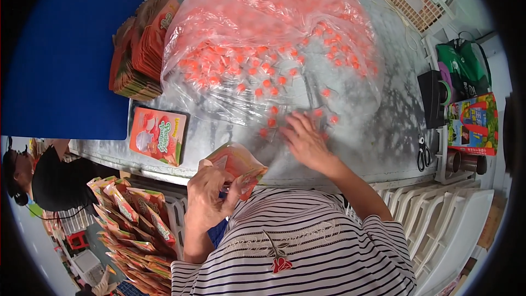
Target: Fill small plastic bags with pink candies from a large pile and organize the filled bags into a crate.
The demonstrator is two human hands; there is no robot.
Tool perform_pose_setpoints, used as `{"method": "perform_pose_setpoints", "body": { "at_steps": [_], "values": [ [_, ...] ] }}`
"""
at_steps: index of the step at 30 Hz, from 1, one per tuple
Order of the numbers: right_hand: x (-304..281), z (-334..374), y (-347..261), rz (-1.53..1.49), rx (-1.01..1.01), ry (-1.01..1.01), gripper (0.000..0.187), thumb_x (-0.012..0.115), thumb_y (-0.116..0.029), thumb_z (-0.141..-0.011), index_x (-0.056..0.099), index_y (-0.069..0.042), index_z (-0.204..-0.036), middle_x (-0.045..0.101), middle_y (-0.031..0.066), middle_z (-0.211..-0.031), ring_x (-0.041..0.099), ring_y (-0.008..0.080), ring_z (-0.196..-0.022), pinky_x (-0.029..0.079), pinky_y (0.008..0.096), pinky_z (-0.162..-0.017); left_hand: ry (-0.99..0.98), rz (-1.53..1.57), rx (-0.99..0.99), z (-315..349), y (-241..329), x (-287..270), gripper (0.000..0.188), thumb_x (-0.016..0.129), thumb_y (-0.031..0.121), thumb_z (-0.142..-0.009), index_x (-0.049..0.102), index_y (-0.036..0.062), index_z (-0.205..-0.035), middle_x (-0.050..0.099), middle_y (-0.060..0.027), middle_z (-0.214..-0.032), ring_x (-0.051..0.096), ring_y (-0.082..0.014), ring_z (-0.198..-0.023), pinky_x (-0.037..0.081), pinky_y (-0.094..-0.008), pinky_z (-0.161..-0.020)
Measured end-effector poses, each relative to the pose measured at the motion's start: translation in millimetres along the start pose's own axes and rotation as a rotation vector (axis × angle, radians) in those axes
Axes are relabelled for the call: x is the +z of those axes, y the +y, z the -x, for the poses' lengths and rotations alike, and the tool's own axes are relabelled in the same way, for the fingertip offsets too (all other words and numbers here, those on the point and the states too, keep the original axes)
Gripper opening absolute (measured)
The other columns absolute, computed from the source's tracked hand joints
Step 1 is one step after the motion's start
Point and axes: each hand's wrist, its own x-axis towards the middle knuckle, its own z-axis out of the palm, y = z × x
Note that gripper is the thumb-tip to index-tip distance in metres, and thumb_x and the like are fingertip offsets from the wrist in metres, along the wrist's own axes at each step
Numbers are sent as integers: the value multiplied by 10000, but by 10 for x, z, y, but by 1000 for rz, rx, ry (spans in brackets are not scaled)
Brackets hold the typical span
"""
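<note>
Striped Top With Rose Motif

The person wears a white top (pixel 329 267) with narrow dark horizontal stripes. The left sleeve (pixel 186 275) and right sleeve (pixel 388 235) carry matching stripes and end near the elbows. Pale decorative lettering (pixel 316 234) crosses the chest. At the centre is 1 rose motif (pixel 281 264): red bloom, greyish stem and leaves. The left hand (pixel 210 194) and right hand (pixel 308 143) are bare.

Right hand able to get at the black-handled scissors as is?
Likely yes: the right hand is spread open over the table, and only bare tabletop seems to lie between it and the scissors near the right edge.
</note>
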Motion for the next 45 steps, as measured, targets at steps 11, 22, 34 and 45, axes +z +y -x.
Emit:
{"method": "perform_pose_setpoints", "body": {
  "at_steps": [11, 22, 34, 45],
  "values": [
    [-555, 186, 575, -188, 177, 206, 171, 564, -38, -842, 623, -15, -1001, 569, 143, -1165, 504, 302, -1166, 437, 385, -930, 4, -25, -40, 34, 58, 1, 183, 719, 36, -716, 547, 37, -653, 550, -70, -599, 490, -249, -506, 402, -342, -560],
    [-453, -102, 787, -50, 188, -40, 581, 699, -312, -782, 520, -42, -1264, 413, 174, -1372, 355, 353, -1282, 326, 425, -1049, 4, -33, -64, 50, 95, 7, 178, 728, 55, -724, 563, 32, -662, 560, -72, -604, 490, -254, -524, 398, -340, -560],
    [-336, 495, 474, 107, 34, 185, 297, 736, -145, -713, 619, -72, -976, 564, 98, -1072, 558, 290, -916, 482, 383, -740, -18, 42, 18, -25, 234, -117, 136, 737, 25, -719, 602, 15, -733, 573, -92, -630, 567, -257, -582, 440, -340, -542],
    [-1045, -389, -230, -1462, 804, 292, 153, 615, -227, -901, 605, -94, -977, 624, 66, -809, 440, 41, -529, 316, 180, -397, -3, 5, 155, -112, 180, 62, 99, 714, 20, -754, 642, -5, -816, 615, -105, -715, 582, -263, -618, 467, -330, -574]
  ]
}}
